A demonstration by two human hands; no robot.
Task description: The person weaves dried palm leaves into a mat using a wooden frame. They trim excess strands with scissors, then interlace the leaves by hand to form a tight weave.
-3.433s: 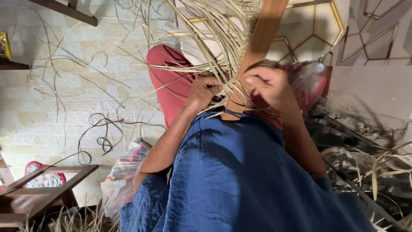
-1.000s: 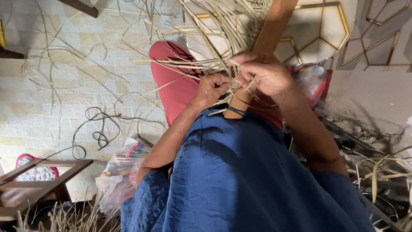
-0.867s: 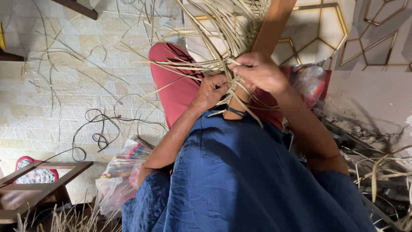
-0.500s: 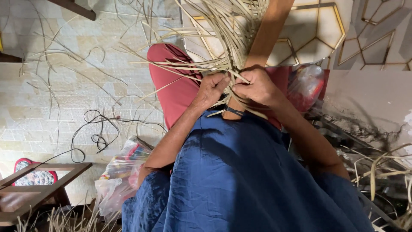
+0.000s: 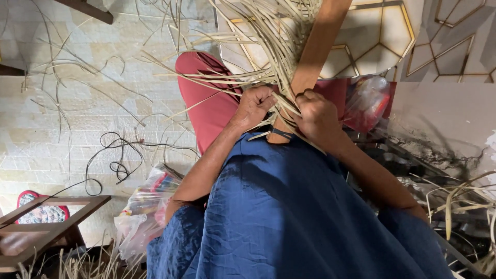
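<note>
I look down over my blue garment [image 5: 294, 217] at a bundle of pale straw strips [image 5: 279, 46] fanning upward around a brown wooden board [image 5: 318, 49]. My left hand [image 5: 254, 106] is closed on the strips at the base of the bundle, just left of the board. My right hand [image 5: 316, 116] grips strips on the board's right side, fingers curled tight. Both hands nearly touch at the board's lower end. My red-trousered knee [image 5: 206, 98] lies under the strips on the left.
Loose strips and a black cable [image 5: 116, 160] lie on the tiled floor to the left. A plastic bag [image 5: 142, 212] sits by my left elbow, a wooden frame [image 5: 46, 222] at lower left. Another clear bag [image 5: 367, 101] and dark clutter with straw fill the right.
My right hand has come down from a raised pull to the base of the bundle beside the left hand. The left hand stayed gripping the strips.
</note>
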